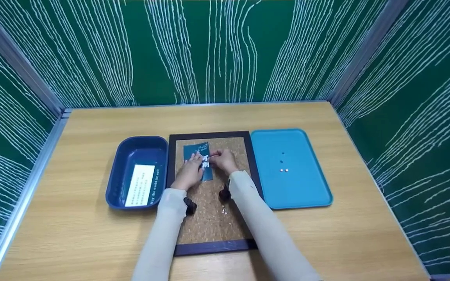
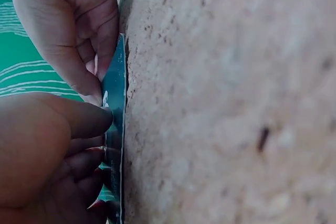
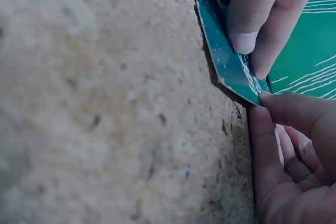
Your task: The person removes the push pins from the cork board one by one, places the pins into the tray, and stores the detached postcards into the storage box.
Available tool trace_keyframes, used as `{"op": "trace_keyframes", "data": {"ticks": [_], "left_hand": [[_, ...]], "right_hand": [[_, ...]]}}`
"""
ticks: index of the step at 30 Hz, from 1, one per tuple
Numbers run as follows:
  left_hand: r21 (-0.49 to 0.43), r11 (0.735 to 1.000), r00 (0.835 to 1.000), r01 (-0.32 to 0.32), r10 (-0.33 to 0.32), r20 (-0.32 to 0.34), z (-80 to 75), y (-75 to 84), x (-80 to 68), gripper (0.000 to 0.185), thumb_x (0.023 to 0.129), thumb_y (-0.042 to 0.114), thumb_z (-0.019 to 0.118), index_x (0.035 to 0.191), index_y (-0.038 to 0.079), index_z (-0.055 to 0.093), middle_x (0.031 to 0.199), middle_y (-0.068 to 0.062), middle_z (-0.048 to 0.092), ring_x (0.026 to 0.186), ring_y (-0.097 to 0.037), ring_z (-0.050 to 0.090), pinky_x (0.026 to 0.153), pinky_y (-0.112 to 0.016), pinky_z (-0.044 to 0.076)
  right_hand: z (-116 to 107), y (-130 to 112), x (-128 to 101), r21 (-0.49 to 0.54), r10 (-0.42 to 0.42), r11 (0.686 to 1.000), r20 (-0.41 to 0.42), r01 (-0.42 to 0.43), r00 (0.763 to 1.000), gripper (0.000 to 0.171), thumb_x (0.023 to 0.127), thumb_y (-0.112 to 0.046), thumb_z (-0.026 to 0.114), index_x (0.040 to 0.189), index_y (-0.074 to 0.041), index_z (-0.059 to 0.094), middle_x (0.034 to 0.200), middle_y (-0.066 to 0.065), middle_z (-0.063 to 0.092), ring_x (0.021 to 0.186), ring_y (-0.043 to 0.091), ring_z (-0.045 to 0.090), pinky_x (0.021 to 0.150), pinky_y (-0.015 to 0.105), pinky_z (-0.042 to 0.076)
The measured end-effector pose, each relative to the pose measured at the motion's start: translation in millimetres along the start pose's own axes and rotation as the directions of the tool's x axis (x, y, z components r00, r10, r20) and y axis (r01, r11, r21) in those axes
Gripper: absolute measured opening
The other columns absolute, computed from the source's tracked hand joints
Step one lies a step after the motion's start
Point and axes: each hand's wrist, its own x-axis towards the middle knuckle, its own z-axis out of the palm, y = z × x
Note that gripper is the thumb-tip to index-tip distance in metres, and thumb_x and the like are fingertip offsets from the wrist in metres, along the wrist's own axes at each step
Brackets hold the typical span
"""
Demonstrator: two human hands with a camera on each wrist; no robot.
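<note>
A dark teal card (image 1: 191, 151) with white printing lies on a cork board (image 1: 229, 226) with a dark frame. My left hand (image 1: 190, 171) rests on the card, its fingers stretched across the surface and the thumb touching near the white print in the left wrist view. Opposite it, my right hand (image 1: 225, 161) pinches the card's right edge between thumb and forefinger; in the right wrist view those fingertips (image 3: 270, 100) meet at the edge. The fingers hide part of the card, and I cannot tell whether a small piece is also between them.
Left of the board stands a deep blue bin (image 1: 117, 171) holding a printed card (image 1: 141, 185). To the right, a flat turquoise tray (image 1: 299, 191) carries several tiny dark and whitish pieces (image 1: 284, 170). Small clear bits (image 1: 224, 210) lie on the cork. Green, white-lined walls surround the wooden table (image 1: 361, 218).
</note>
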Motion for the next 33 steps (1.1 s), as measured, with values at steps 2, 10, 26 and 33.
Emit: {"op": "trace_keyframes", "data": {"ticks": [2,10,26,33], "left_hand": [[-0.044,0.999,1.0,-0.004,0.004,-0.005,-1.4,0.5,-0.9,0.051,0.101,0.017,0.047,0.147,0.002,0.035,0.158,-0.014,0.024,0.148,-0.029,0.019,0.121,-0.047,0.016],[-0.281,0.959,0.998,-0.041,0.025,-0.06,-24.0,7.1,-5.4,0.054,0.101,0.019,0.046,0.151,0.006,0.03,0.158,-0.016,0.025,0.147,-0.034,0.021,0.119,-0.048,0.02],[-0.389,0.921,0.983,0.013,-0.083,-0.162,-100.7,-18.5,-34.0,0.055,0.104,0.029,0.04,0.153,0.009,0.024,0.159,-0.013,0.024,0.147,-0.03,0.022,0.12,-0.043,0.019],[-0.416,0.909,0.97,0.021,-0.12,-0.212,-126.0,-45.0,-53.9,0.055,0.104,0.029,0.039,0.153,0.009,0.023,0.159,-0.013,0.021,0.147,-0.03,0.02,0.121,-0.044,0.017]], "right_hand": [[-0.5,-0.6,-0.4,0.005,-0.006,1.0,0.004,0.006,1.0,0.014,0.088,-0.007,0.067,0.101,-0.005,0.073,0.098,0.01,0.072,0.08,0.017,0.066,0.072,0.026,0.056],[-1.9,0.2,-0.7,0.039,0.002,0.999,0.014,-0.003,1.0,0.017,0.088,-0.006,0.065,0.104,-0.003,0.071,0.103,0.013,0.071,0.086,0.02,0.067,0.077,0.03,0.057],[-3.3,-0.1,-2.5,0.075,0.048,0.996,0.012,-0.049,0.999,0.018,0.087,-0.007,0.066,0.104,-0.006,0.071,0.1,0.01,0.07,0.087,0.02,0.067,0.079,0.031,0.056],[-1.5,0.3,-2.1,0.087,0.046,0.995,0.004,-0.046,0.999,0.017,0.088,-0.007,0.066,0.104,-0.007,0.072,0.102,0.009,0.07,0.089,0.019,0.068,0.08,0.031,0.057]]}}
